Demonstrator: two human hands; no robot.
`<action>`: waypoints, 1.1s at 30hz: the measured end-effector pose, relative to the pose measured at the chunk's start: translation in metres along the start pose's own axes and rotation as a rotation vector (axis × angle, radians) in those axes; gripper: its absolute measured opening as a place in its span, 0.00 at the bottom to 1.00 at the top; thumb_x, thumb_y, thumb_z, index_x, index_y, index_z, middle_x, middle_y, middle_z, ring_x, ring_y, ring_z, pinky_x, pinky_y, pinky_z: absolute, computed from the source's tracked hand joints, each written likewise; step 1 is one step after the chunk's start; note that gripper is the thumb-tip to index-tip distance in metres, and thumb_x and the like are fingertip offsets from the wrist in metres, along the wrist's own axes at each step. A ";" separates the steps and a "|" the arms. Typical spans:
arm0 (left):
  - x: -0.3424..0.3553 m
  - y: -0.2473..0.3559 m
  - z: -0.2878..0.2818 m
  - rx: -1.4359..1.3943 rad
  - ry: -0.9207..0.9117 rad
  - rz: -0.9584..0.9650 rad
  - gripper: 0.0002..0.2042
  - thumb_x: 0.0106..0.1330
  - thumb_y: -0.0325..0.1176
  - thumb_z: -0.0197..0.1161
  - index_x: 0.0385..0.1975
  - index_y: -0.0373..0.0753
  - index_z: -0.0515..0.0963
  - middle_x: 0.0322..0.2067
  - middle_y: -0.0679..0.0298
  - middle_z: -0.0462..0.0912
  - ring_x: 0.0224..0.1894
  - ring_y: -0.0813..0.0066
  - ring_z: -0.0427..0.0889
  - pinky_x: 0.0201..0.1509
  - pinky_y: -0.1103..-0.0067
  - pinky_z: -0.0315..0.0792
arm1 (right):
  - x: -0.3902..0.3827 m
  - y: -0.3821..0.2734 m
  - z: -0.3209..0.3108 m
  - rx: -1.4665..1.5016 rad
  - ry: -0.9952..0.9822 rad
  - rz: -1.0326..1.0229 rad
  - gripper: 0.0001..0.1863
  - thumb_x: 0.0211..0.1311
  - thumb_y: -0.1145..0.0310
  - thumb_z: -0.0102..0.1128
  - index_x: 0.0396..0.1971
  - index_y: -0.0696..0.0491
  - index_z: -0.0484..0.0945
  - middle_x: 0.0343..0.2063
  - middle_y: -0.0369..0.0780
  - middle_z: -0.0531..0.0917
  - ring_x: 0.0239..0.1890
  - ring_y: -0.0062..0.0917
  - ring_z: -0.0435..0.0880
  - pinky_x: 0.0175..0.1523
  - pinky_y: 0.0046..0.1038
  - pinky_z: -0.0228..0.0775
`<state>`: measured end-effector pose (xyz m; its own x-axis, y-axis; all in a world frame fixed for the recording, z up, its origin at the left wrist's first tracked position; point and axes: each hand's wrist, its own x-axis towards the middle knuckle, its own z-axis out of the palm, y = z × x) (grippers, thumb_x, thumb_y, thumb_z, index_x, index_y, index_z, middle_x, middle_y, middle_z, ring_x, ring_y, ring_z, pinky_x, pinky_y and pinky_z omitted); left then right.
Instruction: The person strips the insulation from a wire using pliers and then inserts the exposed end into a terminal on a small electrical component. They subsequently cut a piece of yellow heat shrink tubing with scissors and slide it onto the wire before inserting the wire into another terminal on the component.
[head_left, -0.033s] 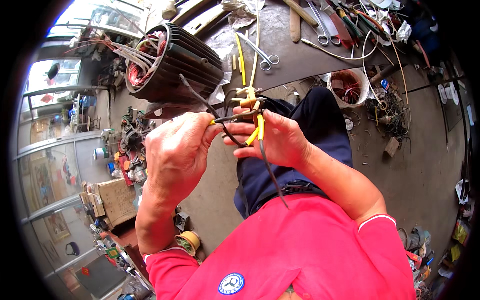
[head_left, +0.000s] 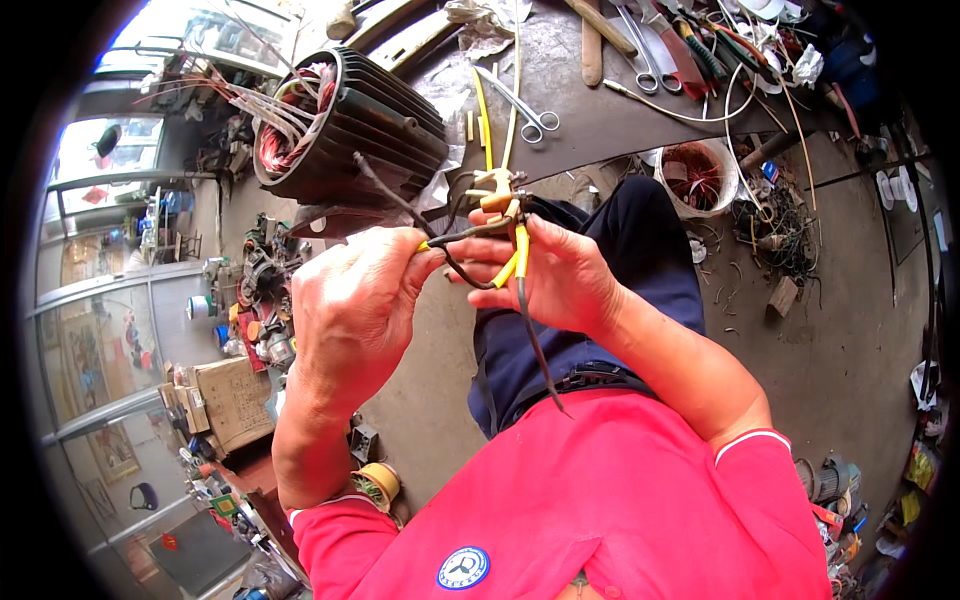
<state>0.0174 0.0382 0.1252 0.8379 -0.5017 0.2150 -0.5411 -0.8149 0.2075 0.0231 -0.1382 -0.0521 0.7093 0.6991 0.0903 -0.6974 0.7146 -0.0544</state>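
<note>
Between thumb and fingertips, my left hand [head_left: 345,300] pinches a black wire with a short yellow sleeve [head_left: 424,246]. That wire runs across to a tan terminal block [head_left: 494,190] with metal studs. My right hand [head_left: 568,280] grips the block's near part, its thumb beside another yellow sleeve [head_left: 521,250] and its fingers behind the wires. One black lead [head_left: 537,345] hangs from this sleeve toward my shirt. A second black lead [head_left: 385,188] sticks up past my left hand. Just beyond stands a finned motor housing [head_left: 385,130], with red windings and white leads at its open end.
On the dark bench [head_left: 570,140] lie scissors [head_left: 525,112], yellow sleeving [head_left: 482,115], and several tools [head_left: 690,50] at the far right. A white bucket [head_left: 728,170] with reddish wire stands on the floor. Wire scrap [head_left: 780,235] is heaped beside it. Boxes [head_left: 232,405] are at the left.
Both hands keep their hold on the wire and block. The loose ends of the black leads have shifted very slightly to the left.
</note>
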 end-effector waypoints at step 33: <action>-0.010 0.021 0.093 -0.643 0.161 0.060 0.08 0.62 0.27 0.69 0.37 0.36 0.77 0.26 0.58 0.75 0.28 0.56 0.77 0.33 0.67 0.71 | -0.055 -0.038 0.083 -0.869 0.328 -0.344 0.26 0.61 0.78 0.71 0.57 0.57 0.70 0.53 0.42 0.83 0.55 0.26 0.82 0.62 0.30 0.75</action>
<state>0.0041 -0.0010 0.0384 0.8111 -0.4506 0.3729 -0.5626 -0.4270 0.7079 0.0022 -0.2057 0.0273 0.9438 0.3287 -0.0347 -0.2236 0.5575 -0.7995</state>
